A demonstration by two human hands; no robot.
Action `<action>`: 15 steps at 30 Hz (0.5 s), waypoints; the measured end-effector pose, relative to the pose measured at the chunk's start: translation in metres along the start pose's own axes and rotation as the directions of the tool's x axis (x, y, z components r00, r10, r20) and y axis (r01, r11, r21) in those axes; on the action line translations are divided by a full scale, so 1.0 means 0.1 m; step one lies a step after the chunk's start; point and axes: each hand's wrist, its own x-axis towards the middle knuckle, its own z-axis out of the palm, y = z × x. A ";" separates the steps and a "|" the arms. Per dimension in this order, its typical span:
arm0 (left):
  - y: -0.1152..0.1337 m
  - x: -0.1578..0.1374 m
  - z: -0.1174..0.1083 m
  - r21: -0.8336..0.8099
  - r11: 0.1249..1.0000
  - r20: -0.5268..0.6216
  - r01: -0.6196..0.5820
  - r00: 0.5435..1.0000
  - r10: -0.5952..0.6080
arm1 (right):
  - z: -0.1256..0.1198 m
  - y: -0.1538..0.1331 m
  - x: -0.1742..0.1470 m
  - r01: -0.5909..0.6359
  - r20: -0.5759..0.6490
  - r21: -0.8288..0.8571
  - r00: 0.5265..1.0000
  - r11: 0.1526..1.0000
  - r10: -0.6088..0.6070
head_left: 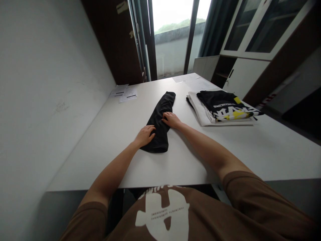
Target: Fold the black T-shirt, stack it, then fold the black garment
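A black folded garment (160,117) lies on the white table in front of me, long and narrow, one end pointing away toward the window. My left hand (145,135) rests on its left edge near the close end, fingers stretched over the cloth. Farther up, on the right edge, my right hand (172,119) touches the fabric with its fingers apart and slightly bent. Both palms face down. Which kind of garment it is cannot be made out.
On the right of the white table (105,144) sits a stack of folded clothes (220,107), a black printed one on top of white ones. Paper sheets (127,93) lie at the back left by the wall. More papers (190,80) are at the far edge.
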 end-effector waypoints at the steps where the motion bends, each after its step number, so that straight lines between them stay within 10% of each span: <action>1: 0.00 0.00 0.00 0.000 1.000 0.000 0.000 1.000 0.000 | 0.00 0.00 0.00 0.001 0.000 0.000 1.000 1.000 -0.001; 15: 0.01 0.00 -0.01 -0.001 1.000 0.014 0.001 1.000 -0.001 | 0.00 0.00 0.00 0.000 -0.008 -0.002 1.000 1.000 0.000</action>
